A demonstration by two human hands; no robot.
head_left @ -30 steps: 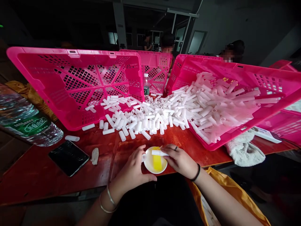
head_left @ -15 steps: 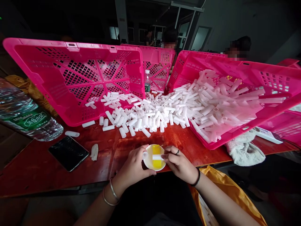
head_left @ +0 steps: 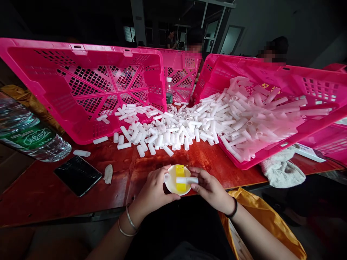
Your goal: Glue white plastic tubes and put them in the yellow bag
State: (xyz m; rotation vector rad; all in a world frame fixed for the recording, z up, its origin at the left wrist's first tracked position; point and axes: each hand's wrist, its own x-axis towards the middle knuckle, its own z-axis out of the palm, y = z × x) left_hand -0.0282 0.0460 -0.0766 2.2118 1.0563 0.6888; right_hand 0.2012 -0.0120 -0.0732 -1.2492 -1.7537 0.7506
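Low over the table's front edge is a small white bowl (head_left: 170, 186) with a yellow block (head_left: 180, 187) in it and a thin stick (head_left: 183, 167) near its far rim. My left hand (head_left: 155, 186) curls round the bowl's left side, thumb at the near rim. A short white tube (head_left: 167, 177) is pinched in its fingers, open end showing. Across the bowl's right half lies another white tube (head_left: 187, 180), with a visible joint near its middle. My right hand (head_left: 210, 186) holds that tube loosely by its right end, between thumb and fingers.
A heap of white tubes (head_left: 173, 133) spills between a left pink crate (head_left: 108, 50) and a right pink crate (head_left: 252, 164). A phone (head_left: 78, 175), a large water bottle (head_left: 32, 135), a small bottle (head_left: 169, 90) and a grey cloth (head_left: 282, 169) are around. People sit beyond.
The right-hand fingers have shifted right and loosened, exposing more of the tube's right end. The tube has moved slightly down over the bowl. My left hand keeps its hold.
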